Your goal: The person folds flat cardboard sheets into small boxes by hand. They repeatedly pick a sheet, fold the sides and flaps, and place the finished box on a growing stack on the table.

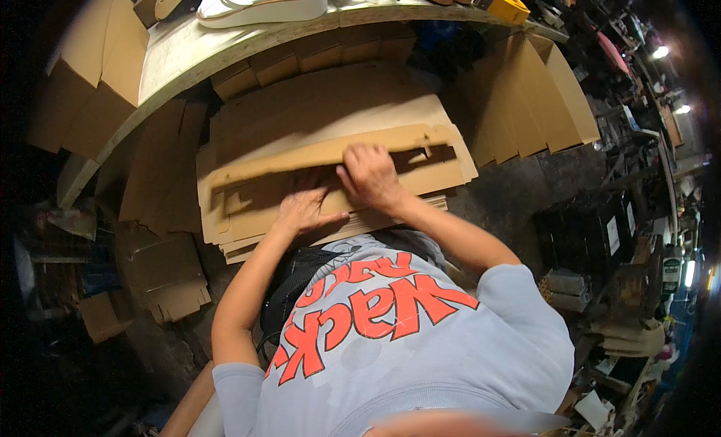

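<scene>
Cardboard blank [261, 208] lies beneath both hands [372, 175] (long flap [300, 160] raised).

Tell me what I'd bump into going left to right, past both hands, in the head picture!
Dim brown cardboard, left hand, right hand, black box with a white label.
</scene>
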`<move>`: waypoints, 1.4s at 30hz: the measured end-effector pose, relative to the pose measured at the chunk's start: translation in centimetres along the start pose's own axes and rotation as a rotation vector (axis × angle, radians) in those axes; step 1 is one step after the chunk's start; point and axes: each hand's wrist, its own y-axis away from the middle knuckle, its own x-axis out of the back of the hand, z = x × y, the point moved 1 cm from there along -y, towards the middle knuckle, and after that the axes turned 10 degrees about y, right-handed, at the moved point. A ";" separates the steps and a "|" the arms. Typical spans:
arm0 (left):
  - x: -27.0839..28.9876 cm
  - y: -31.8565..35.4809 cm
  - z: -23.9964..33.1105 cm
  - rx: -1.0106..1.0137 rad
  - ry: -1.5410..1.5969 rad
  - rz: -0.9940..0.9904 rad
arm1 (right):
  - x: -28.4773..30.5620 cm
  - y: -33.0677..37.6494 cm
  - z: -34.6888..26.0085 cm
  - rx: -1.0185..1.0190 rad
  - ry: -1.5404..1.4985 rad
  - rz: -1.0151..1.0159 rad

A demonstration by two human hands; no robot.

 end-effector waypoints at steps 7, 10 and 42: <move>-0.3 0.4 -0.3 -0.078 0.059 0.101 | 0.4 1.4 0.1 0.037 -0.155 -0.208; 0.8 1.0 0.5 -0.289 -0.177 0.431 | 0.5 -2.5 4.2 0.026 0.008 -0.353; 2.4 8.5 -14.2 -0.120 0.508 0.860 | 0.5 -3.0 17.6 -0.062 -0.692 -0.221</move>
